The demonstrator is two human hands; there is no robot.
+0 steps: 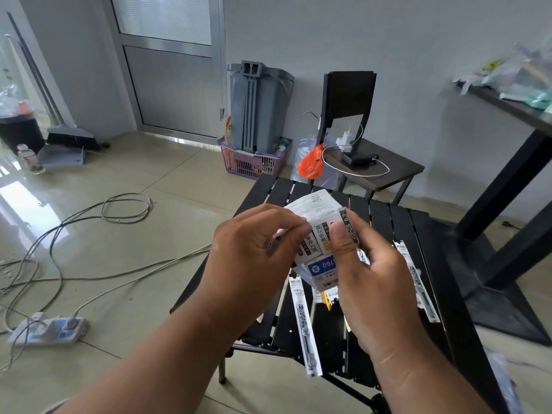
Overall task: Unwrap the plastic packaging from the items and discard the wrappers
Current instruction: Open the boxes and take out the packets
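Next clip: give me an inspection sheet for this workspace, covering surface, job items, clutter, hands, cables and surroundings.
Surface: black slatted table.
Job's things: wrapped pack held above the table; wrapped refill and another wrapped refill lying on the slats.
Clutter: nothing seen on the table beyond job items.
Grippers: left hand and right hand both pinch the pack.
Cables: loose cables on the floor, running to a power strip.
Surroundings: grey bin, purple basket, chair with a charger.
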